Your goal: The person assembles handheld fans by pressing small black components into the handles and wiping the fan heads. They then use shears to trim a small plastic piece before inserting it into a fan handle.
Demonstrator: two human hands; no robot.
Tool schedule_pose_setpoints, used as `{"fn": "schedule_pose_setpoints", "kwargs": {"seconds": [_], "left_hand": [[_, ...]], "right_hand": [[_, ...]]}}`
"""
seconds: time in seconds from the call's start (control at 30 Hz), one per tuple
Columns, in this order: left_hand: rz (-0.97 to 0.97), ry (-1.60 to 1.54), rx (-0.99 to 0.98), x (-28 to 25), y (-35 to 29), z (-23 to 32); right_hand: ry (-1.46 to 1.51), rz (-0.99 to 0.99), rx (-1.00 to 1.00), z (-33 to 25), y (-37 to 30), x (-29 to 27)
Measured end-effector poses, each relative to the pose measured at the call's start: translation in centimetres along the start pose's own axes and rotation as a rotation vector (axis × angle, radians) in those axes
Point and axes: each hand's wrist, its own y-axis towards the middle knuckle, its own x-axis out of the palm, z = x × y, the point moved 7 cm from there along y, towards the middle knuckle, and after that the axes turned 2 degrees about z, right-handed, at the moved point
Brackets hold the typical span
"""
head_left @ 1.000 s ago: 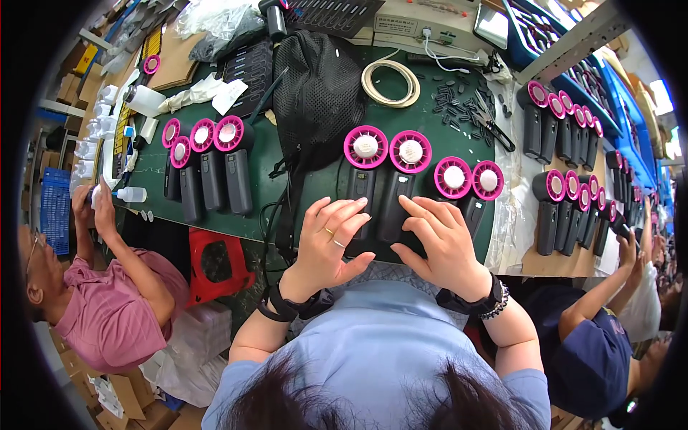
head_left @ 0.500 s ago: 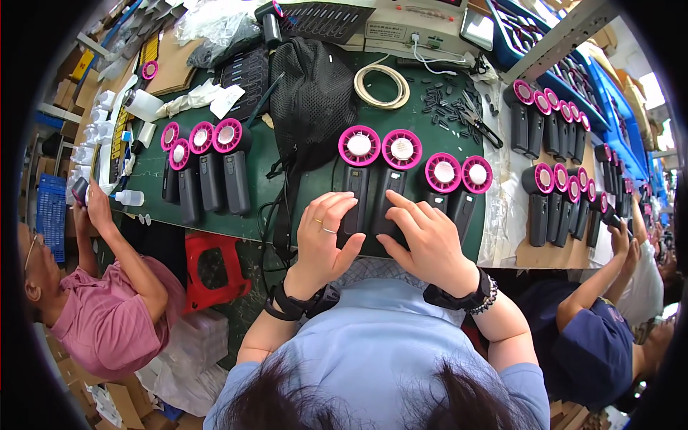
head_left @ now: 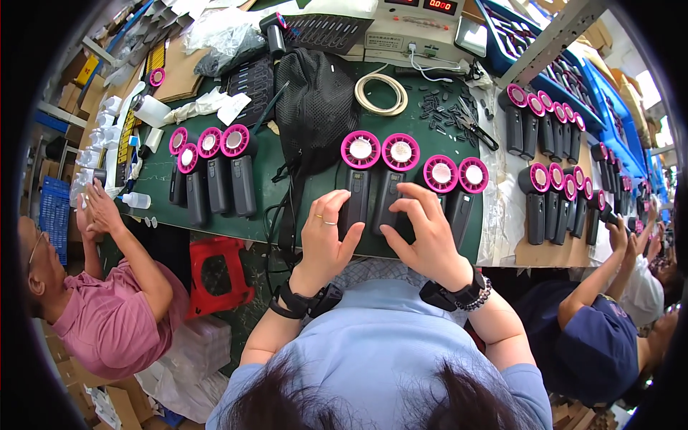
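Two handheld fans with pink rings and black handles lie side by side before me, a left fan and a right fan. My left hand is open, thumb apart from the fingers, its fingertips at the left fan's handle. Open as well, with bent, spread fingers, my right hand rests its fingertips by the right fan's handle. Whether the fingertips press on the handles I cannot tell. Another pair of pink-ringed fans lies just to the right, their handles partly behind my right hand.
More fans lie on the green table at left, others on cardboard at right. Behind are a black mesh bag, a coiled cable, small black parts, pliers and a meter. Co-workers sit on both sides.
My right hand's fingers have lifted slightly and shifted right off the right fan's handle. My left hand has barely moved. The view has tilted a little, showing more of the meter's lit display.
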Motion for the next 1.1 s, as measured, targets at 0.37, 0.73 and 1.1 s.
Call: {"fn": "schedule_pose_setpoints", "kwargs": {"seconds": [0.37,0.73,1.1], "left_hand": [[0.174,-0.154,-0.185,2.7,-1.0,-1.9],[0.194,-0.092,-0.196,3.4,-0.8,-1.3],[0.175,-0.189,-0.223,0.5,0.0,-1.2]], "right_hand": [[0.131,0.255,0.156,0.0,1.0,4.5],[0.130,0.272,0.234,-0.6,0.6,2.0],[0.159,0.293,0.156,-2.4,2.1,-1.9]]}}
